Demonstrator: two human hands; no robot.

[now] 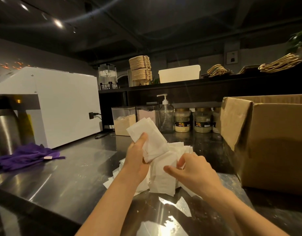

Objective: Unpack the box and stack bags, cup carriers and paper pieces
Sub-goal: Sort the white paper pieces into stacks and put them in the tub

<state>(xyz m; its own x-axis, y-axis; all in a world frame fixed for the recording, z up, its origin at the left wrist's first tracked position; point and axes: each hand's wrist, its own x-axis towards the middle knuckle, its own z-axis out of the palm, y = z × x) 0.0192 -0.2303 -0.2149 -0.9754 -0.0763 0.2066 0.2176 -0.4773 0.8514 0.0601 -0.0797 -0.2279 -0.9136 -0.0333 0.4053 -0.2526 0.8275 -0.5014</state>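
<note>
Head view: left hand [136, 157] grips a paper sheaf [151, 138] at centre. Right hand [192, 172], at its 4 o'clock, pinches the loose pile [162, 182] on the counter [75, 167]. The sheaf's ragged edges may let it fan out and slip.

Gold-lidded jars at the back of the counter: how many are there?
3, in a row right of the pump bottle: one jar beside it, a second jar next along, a third jar half hidden by the cardboard box. More may stand behind the box.
</note>
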